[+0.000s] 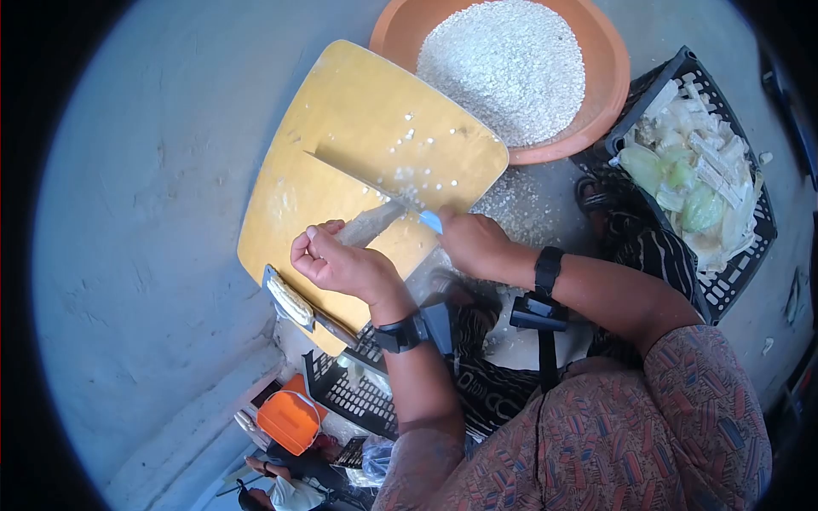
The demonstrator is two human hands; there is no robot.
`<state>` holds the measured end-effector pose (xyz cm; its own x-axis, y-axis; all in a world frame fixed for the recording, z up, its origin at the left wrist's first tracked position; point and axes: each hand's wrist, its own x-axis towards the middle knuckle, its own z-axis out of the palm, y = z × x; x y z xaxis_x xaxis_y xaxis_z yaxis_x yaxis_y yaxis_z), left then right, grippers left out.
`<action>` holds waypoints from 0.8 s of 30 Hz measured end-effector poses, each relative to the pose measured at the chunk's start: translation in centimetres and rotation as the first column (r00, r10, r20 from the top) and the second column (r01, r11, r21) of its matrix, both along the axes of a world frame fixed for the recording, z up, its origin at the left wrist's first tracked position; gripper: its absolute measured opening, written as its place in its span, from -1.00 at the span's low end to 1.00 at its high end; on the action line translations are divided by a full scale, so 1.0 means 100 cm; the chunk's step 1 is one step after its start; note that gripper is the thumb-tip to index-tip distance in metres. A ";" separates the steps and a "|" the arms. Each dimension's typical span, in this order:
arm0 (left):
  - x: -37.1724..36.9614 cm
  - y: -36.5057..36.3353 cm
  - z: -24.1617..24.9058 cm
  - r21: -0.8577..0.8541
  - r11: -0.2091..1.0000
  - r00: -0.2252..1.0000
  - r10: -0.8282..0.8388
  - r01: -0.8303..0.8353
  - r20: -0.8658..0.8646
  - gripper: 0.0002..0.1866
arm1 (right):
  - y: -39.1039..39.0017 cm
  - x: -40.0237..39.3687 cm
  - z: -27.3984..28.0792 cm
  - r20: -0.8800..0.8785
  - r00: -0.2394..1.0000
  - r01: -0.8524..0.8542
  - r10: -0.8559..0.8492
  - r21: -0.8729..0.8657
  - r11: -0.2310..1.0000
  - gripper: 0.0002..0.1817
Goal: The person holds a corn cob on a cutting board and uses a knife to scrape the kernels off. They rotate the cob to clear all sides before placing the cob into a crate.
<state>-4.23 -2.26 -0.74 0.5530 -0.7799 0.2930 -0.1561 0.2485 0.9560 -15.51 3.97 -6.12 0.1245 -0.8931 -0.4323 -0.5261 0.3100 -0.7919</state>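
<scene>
My left hand (345,262) is closed around the lower end of a pale corn cob (377,223), which looks smeared by motion. The fist of my right hand (475,243) grips a knife (362,180) by its light-blue handle. The long blade reaches up and left over the yellow board (341,111) and crosses the far tip of the cob, apparently touching it. Loose white kernels (411,175) are scattered on the board around the blade. On the board's lower left edge, a pale cob piece lies on a second, wide-bladed knife (290,298).
A terracotta-coloured basin (609,77) heaped with white kernels (503,72) stands beyond the board. To the right is a black crate (741,264) of husks and green leaves. Kernels litter the floor. Lower left are another black crate (349,396), an orange bucket (290,422) and another person (294,494).
</scene>
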 end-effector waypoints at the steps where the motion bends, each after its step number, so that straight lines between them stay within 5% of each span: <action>1: 0.001 0.001 -0.001 -0.001 1.000 1.000 -0.004 0.004 -0.009 -0.91 | 0.002 -0.002 0.005 0.024 1.000 -0.002 0.002 -0.001 1.000 -0.76; 5: -0.002 0.007 0.002 0.020 0.999 0.998 -0.037 0.038 -0.044 -0.82 | 0.018 -0.011 0.034 0.038 0.997 -0.062 0.062 -0.007 0.998 -0.74; 10: 0.004 0.009 -0.001 0.053 0.998 0.999 -0.034 0.035 -0.025 -0.76 | 0.051 -0.023 0.042 0.067 0.994 -0.073 0.091 -0.238 0.969 -0.73; 24: -0.001 0.020 -0.006 0.032 0.997 0.995 -0.066 0.064 0.077 -0.82 | 0.026 -0.007 0.035 -0.044 0.994 -0.109 0.101 -0.254 0.961 -0.79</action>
<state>-4.34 -0.21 -1.30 0.4773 -0.8224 0.3096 -0.2153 0.2321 0.9486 -16.19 6.61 -2.66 0.2137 -0.9569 -0.1966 -0.5699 0.0413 -0.8207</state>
